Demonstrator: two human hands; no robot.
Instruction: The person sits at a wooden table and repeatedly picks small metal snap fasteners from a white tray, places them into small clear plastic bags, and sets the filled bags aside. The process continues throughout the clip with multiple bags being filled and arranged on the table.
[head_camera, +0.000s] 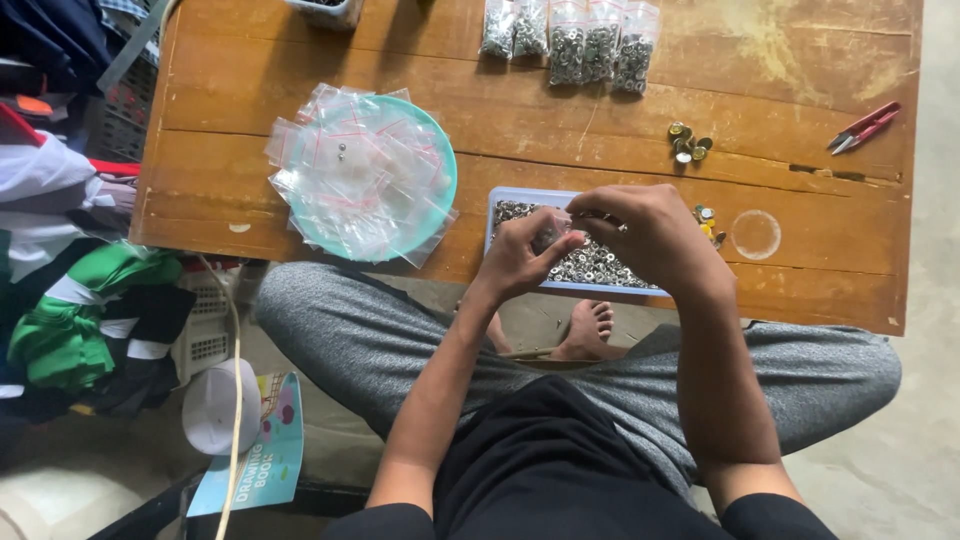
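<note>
At about ten o'clock on the wooden counter (820, 70) sat a round teal bowl (440, 165) heaped with empty clear zip bags (350, 170); a couple of tiny metal pieces lay on top of the heap. Near the middle of the near edge, a pale blue tray (497, 203) held a bed of small silvery metal rings (590, 265). Over it, the left hand (520, 255) was curled shut, pinching a small clear bag (552, 228) between thumb and fingers. The right hand (655, 235) was cupped just beside it at three o'clock, fingertips meeting the bag's mouth; whether it held any rings could not be told, since its palm faced down. Both hands hid much of the tray. At twelve o'clock, five filled bags (585, 40) of rings lay in a row, their tops cut off by the frame. At two o'clock lay brass-coloured buttons (688, 142), with red snips (865, 126) further right.
</note>
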